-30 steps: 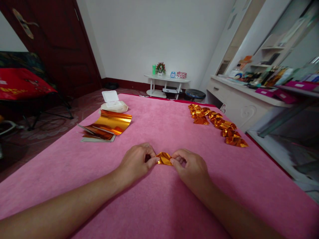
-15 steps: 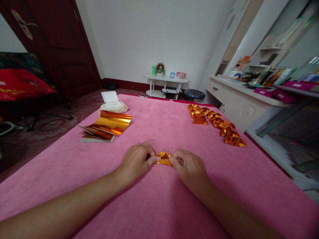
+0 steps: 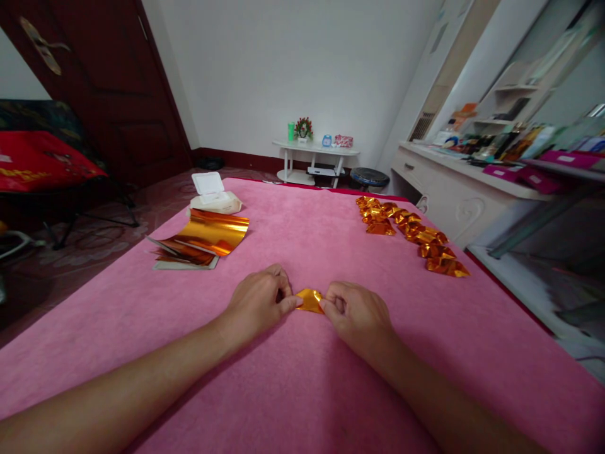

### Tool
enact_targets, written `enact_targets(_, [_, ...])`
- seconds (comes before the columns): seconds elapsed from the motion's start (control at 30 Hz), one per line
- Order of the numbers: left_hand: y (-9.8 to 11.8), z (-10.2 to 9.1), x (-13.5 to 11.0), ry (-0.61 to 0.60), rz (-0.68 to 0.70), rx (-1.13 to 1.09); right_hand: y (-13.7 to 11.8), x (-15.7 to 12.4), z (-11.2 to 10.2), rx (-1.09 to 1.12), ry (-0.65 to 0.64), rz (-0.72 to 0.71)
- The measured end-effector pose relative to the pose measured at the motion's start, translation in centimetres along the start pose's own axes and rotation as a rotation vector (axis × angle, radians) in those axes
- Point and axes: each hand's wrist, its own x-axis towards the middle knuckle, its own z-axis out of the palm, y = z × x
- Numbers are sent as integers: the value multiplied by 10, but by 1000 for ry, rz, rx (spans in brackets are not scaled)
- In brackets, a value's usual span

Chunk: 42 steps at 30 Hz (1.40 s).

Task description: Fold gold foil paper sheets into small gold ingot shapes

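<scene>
A small folded piece of gold foil paper is held low over the pink cloth, between my two hands. My left hand pinches its left end between thumb and curled fingers. At the opposite end, my right hand grips the foil the same way. The side facing me looks smooth and slopes in at the top; the hands hide both ends. To the left lies a stack of gold foil sheets, the top one curling up. Several folded gold foil pieces sit in rows at the right.
The pink cloth covers the table. Behind the foil stack stands a wipes packet with its white lid up. Farther off are a white side table, a dark stool and, at right, a cluttered dresser.
The gold foil's top opening, visible before, has turned out of view, and a smoother face now shows. Both hands keep their pinch in nearly the same place.
</scene>
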Motion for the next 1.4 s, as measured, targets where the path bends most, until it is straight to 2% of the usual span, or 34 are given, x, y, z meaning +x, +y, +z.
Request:
enact_targets(0.27, [-7, 0, 4, -17, -5, -26, 0, 1, -1, 12, -35, 58])
enact_targets(0.4, [-9, 0, 8, -32, -19, -33, 0, 1, 1, 6, -14, 31])
enact_targets(0.67, [-6, 2, 5, 15, -17, -29, 1, -3, 1, 39, 38, -61])
enact_targets(0.97, [-5, 0, 4, -3, 58, 8, 3, 3, 3, 9, -5, 79])
enact_targets(1.23, [-5, 1, -1, 65, 89, 22, 7, 1, 4, 81, 27, 55])
enact_targets(1.4, [-7, 1, 1, 45, 133, -70, 9, -2, 5, 161, 28, 65])
